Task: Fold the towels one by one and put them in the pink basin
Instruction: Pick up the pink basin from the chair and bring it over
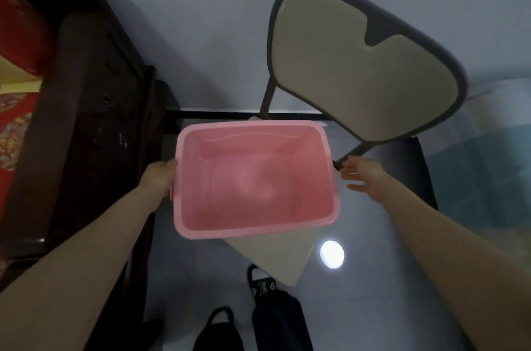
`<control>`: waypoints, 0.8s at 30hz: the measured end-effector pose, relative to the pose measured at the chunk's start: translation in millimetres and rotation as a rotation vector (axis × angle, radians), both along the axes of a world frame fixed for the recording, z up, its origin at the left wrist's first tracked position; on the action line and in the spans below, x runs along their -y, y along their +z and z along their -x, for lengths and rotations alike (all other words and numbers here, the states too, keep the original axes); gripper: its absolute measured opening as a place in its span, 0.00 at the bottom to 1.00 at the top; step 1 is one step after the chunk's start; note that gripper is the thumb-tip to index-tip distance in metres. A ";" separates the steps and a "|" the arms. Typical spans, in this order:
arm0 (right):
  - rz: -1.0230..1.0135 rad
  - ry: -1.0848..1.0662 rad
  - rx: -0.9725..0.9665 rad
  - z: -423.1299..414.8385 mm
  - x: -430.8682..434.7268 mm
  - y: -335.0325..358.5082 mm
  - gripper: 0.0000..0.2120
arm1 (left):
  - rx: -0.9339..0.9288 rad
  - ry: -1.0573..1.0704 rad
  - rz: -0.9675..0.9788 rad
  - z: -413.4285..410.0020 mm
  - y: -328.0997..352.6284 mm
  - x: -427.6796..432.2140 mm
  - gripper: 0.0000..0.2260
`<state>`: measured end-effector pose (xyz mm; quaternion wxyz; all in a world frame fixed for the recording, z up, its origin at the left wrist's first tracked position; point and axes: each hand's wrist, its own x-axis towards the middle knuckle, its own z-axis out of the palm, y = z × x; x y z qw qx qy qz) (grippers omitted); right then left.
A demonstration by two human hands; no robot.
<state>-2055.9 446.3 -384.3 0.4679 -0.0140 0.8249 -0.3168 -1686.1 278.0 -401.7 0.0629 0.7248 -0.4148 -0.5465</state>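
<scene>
The pink basin point(184, 215), rectangular with nothing inside it, sits over the beige seat of a chair point(275, 258) in the middle of the view. My left hand point(159, 178) grips the basin's left rim, fingers curled under the edge. My right hand point(363, 178) hovers just off the basin's right rim with straight, spread fingers and holds nothing. No towel is in view.
The chair's beige backrest point(359, 63) with a dark frame rises behind the basin. A dark wooden bed frame point(94, 120) with red bedding point(17, 34) stands at the left. My feet in black slippers point(258, 287) are on the glossy grey floor below.
</scene>
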 end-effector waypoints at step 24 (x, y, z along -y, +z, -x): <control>0.153 0.315 0.123 -29.8 87.6 120.0 0.03 | -0.181 0.260 0.029 -77.5 132.4 5.4 0.06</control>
